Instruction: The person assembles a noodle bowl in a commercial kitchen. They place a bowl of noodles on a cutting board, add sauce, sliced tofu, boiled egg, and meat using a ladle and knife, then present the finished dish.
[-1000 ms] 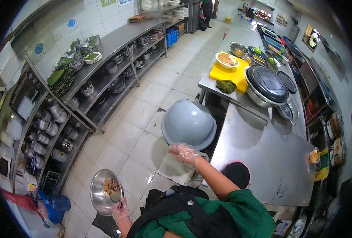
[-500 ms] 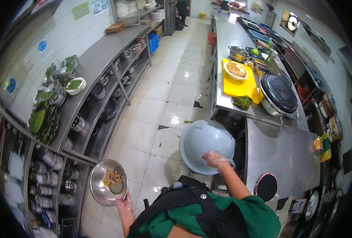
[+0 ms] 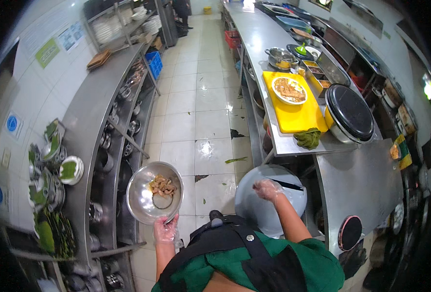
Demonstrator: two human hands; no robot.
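My left hand (image 3: 165,230), in a clear plastic glove, grips the near rim of a steel bowl (image 3: 140,199). Browned pieces of meat (image 3: 162,186) lie in the bowl, which is held out to the left over the floor. Over a round light-blue plastic tub (image 3: 252,207) on the right is my gloved right hand (image 3: 268,190), its fingers curled closed. Whatever they may hold is hidden. A dark strip shows on the tub beside that hand; I cannot tell whether it is a gap or an object.
A steel counter on the right carries a yellow cutting board (image 3: 286,125), a white bowl of food (image 3: 289,91), a crumpled green cloth (image 3: 308,138) and a black-lidded pot (image 3: 349,112). Shelving on the left holds metalware and leaf-lined dishes (image 3: 71,170). A tiled aisle (image 3: 176,131) runs between.
My view has turned and moved forward. The steel bowl is now nearer the tub in view. My right hand stays over the tub, where the dark strip now shows beside it.
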